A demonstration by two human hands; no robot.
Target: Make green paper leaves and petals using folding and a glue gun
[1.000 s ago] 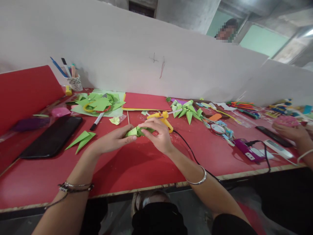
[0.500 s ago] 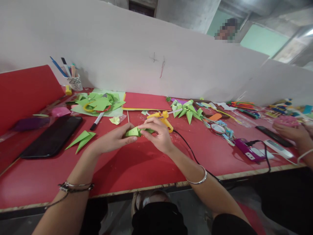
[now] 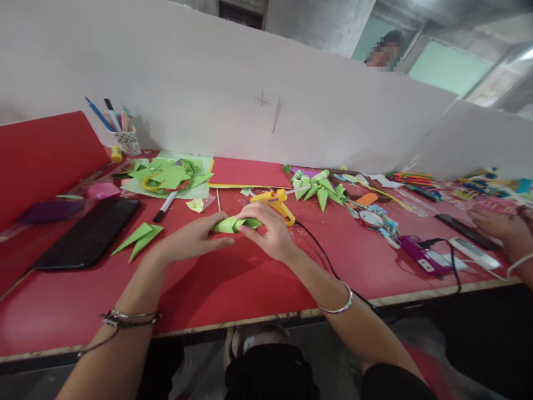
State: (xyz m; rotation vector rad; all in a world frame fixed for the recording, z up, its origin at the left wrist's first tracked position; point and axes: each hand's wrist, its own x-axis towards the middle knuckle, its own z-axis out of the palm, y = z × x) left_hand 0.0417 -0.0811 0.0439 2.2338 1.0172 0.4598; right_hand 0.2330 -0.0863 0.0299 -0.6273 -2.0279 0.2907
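Grn paper (image 3: 225, 225); R hand (image 3: 267, 229) pinching

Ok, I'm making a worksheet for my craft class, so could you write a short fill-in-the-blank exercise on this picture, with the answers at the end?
1. The right hand grips folded paper whose colour is ____.
2. The glue gun beyond that hand is mostly ____ in colour.
3. In the picture, the pens stand to the ____ of the glue gun.
4. The tabletop beneath the hands is coloured ____.

Missing words: green; yellow; left; red.
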